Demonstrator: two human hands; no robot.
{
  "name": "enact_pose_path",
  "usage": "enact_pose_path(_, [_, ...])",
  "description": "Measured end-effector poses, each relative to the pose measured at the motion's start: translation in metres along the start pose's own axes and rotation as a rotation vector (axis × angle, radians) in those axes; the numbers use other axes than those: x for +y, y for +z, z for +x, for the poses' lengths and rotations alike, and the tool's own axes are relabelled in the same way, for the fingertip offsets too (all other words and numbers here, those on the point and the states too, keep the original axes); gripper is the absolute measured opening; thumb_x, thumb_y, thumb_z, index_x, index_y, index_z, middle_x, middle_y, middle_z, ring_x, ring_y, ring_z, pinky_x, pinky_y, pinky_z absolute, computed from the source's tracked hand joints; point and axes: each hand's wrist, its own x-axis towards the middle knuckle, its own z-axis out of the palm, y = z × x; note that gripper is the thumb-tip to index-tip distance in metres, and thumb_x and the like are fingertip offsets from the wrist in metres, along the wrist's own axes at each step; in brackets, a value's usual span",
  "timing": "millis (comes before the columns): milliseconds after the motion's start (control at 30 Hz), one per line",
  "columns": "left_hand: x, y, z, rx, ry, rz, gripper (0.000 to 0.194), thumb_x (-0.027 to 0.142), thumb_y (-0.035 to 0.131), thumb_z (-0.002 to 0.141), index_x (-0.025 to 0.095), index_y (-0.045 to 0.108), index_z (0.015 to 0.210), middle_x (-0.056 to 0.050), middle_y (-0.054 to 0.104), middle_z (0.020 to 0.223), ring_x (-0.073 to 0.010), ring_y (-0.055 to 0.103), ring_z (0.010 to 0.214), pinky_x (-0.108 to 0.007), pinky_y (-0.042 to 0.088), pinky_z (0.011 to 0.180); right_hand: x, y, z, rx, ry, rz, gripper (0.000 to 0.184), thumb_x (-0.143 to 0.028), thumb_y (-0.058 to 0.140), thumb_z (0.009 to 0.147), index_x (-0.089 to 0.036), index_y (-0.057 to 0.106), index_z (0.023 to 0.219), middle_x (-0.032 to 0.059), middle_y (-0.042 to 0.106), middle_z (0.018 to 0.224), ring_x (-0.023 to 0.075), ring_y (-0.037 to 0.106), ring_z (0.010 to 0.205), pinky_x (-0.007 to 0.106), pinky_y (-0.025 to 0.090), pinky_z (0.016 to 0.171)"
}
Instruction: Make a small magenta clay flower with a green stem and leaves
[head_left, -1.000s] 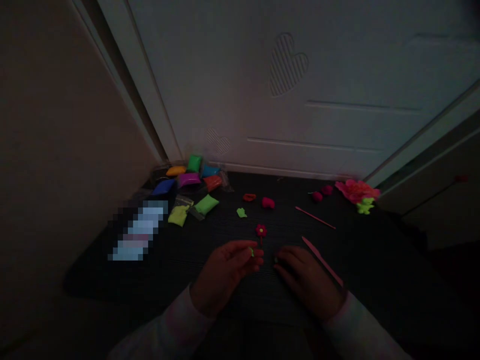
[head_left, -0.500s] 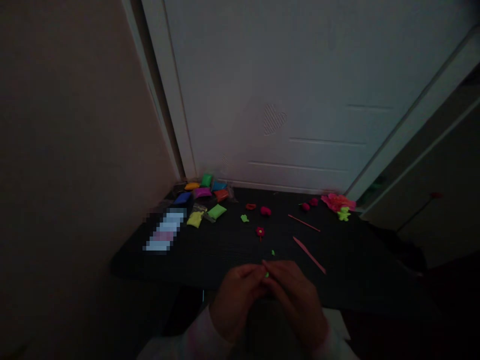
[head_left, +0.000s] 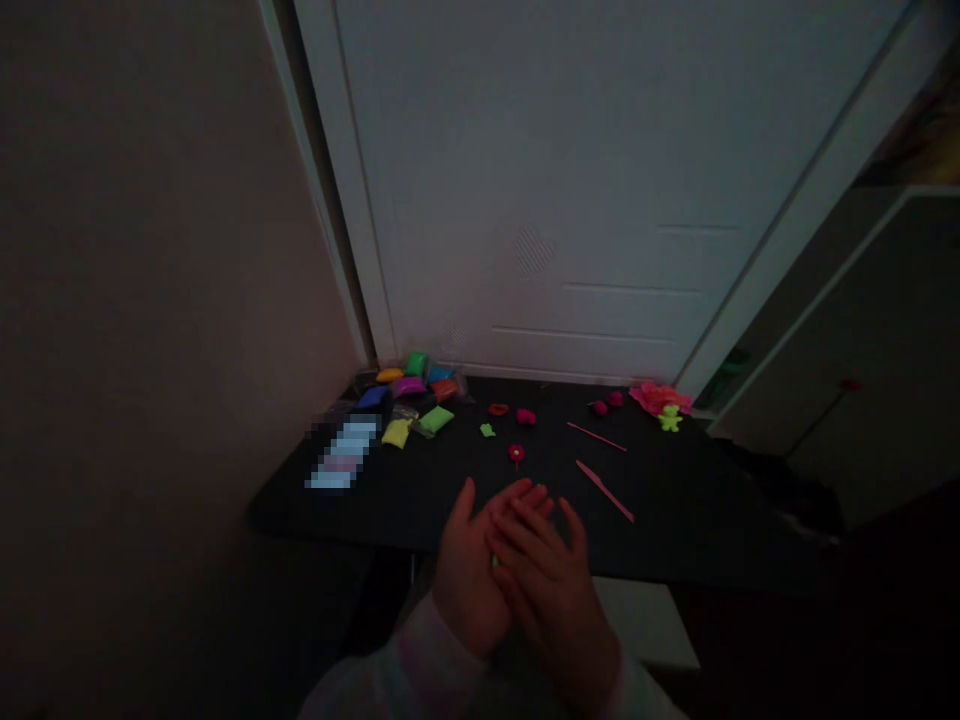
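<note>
My left hand (head_left: 466,575) and my right hand (head_left: 559,590) are pressed palm to palm over the near edge of the dark table (head_left: 675,530). Their fingers are stretched out flat, the right hand lying over the left. A tiny green clay bit (head_left: 495,562) shows between the palms. Just beyond the fingertips lies a small red clay flower (head_left: 516,453). A flat pink modelling tool (head_left: 604,490) lies to the right of the hands.
Several coloured clay packets (head_left: 412,385) sit at the table's back left. A green scrap (head_left: 487,430), red lumps (head_left: 526,416), a thin pink stick (head_left: 596,437), a pink clay flower (head_left: 656,397) and a green figure (head_left: 670,418) lie further back. A white door (head_left: 562,200) stands behind.
My hands went from pinching the green bit with the fingertips to lying flat, palm against palm, with it between them. The view has also pulled back from the table.
</note>
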Motion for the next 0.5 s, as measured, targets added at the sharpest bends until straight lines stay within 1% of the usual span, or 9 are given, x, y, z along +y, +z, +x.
enact_pose_path(67, [0.01, -0.002, 0.017, 0.01, 0.05, -0.012, 0.047, 0.045, 0.031, 0.085, 0.007, 0.056, 0.097, -0.012, 0.06, 0.099, -0.0189, 0.057, 0.093, -0.031, 0.039, 0.088, 0.006, 0.013, 0.002, -0.041, -0.033, -0.04, 0.027, -0.025, 0.04, 0.084, -0.019, 0.055, 0.106, 0.0015, 0.06, 0.111, 0.0163, 0.046, 0.112, 0.038, 0.011, 0.103])
enact_pose_path(167, [0.023, -0.012, 0.049, -0.036, 0.065, -0.032, 0.052, 0.048, 0.028, 0.084, 0.008, 0.059, 0.096, -0.013, 0.059, 0.105, -0.0199, 0.055, 0.098, -0.032, 0.035, 0.093, 0.022, 0.04, 0.004, -0.003, -0.091, -0.043, 0.036, -0.034, 0.032, 0.086, -0.016, 0.055, 0.105, 0.0044, 0.062, 0.109, 0.0175, 0.045, 0.113, 0.039, 0.011, 0.104])
enact_pose_path(233, [0.03, -0.018, 0.069, -0.065, 0.061, -0.057, 0.054, 0.05, 0.027, 0.084, 0.009, 0.059, 0.098, -0.014, 0.057, 0.11, -0.0209, 0.053, 0.104, -0.033, 0.033, 0.095, 0.036, 0.06, 0.007, 0.046, -0.097, -0.058, 0.036, -0.032, 0.028, 0.087, -0.017, 0.057, 0.101, 0.0044, 0.065, 0.101, 0.0172, 0.048, 0.109, 0.04, 0.011, 0.104])
enact_pose_path(300, [0.038, -0.022, 0.087, -0.094, 0.069, -0.094, 0.055, 0.051, 0.027, 0.083, 0.011, 0.059, 0.102, -0.013, 0.055, 0.116, -0.0213, 0.049, 0.109, -0.033, 0.03, 0.098, 0.053, 0.073, 0.012, 0.025, -0.095, -0.148, 0.032, -0.024, 0.029, 0.086, -0.02, 0.058, 0.1, 0.0029, 0.066, 0.098, 0.0168, 0.051, 0.105, 0.04, 0.01, 0.105])
enact_pose_path(333, [0.043, -0.021, 0.093, -0.111, 0.071, -0.11, 0.054, 0.052, 0.027, 0.083, 0.012, 0.058, 0.104, -0.013, 0.054, 0.117, -0.0213, 0.048, 0.111, -0.034, 0.028, 0.099, 0.063, 0.076, 0.015, -0.016, -0.103, -0.196, 0.031, -0.021, 0.031, 0.086, -0.022, 0.058, 0.101, 0.0024, 0.066, 0.099, 0.0178, 0.052, 0.104, 0.042, 0.011, 0.105])
enact_pose_path(367, [0.048, -0.019, 0.099, -0.129, 0.072, -0.123, 0.054, 0.052, 0.027, 0.083, 0.014, 0.058, 0.105, -0.012, 0.054, 0.117, -0.0211, 0.047, 0.112, -0.034, 0.027, 0.099, 0.072, 0.077, 0.017, -0.088, -0.159, -0.213, 0.03, -0.023, 0.034, 0.085, -0.024, 0.057, 0.104, 0.0021, 0.064, 0.103, 0.0191, 0.052, 0.104, 0.043, 0.017, 0.103])
enact_pose_path(400, [0.053, -0.016, 0.103, -0.149, 0.074, -0.135, 0.054, 0.051, 0.026, 0.083, 0.014, 0.058, 0.106, -0.012, 0.054, 0.117, -0.0208, 0.047, 0.112, -0.034, 0.027, 0.099, 0.081, 0.077, 0.019, -0.159, -0.182, -0.205, 0.03, -0.026, 0.037, 0.084, -0.026, 0.055, 0.108, 0.0023, 0.063, 0.105, 0.0204, 0.053, 0.104, 0.043, 0.025, 0.1])
enact_pose_path(433, [0.058, -0.012, 0.106, -0.17, 0.074, -0.145, 0.054, 0.051, 0.025, 0.083, 0.015, 0.058, 0.106, -0.012, 0.055, 0.117, -0.0205, 0.047, 0.112, -0.034, 0.026, 0.099, 0.087, 0.074, 0.021, -0.216, -0.185, -0.188, 0.031, -0.029, 0.039, 0.083, -0.027, 0.053, 0.11, 0.0024, 0.063, 0.105, 0.0217, 0.054, 0.102, 0.044, 0.031, 0.096])
enact_pose_path(500, [0.066, -0.004, 0.109, -0.196, 0.082, -0.167, 0.054, 0.052, 0.025, 0.083, 0.016, 0.06, 0.104, -0.012, 0.056, 0.115, -0.0202, 0.049, 0.11, -0.033, 0.027, 0.099, 0.093, 0.069, 0.023, -0.278, -0.151, -0.174, 0.032, -0.029, 0.041, 0.082, -0.033, 0.051, 0.112, 0.0003, 0.064, 0.103, 0.0223, 0.056, 0.099, 0.045, 0.037, 0.091])
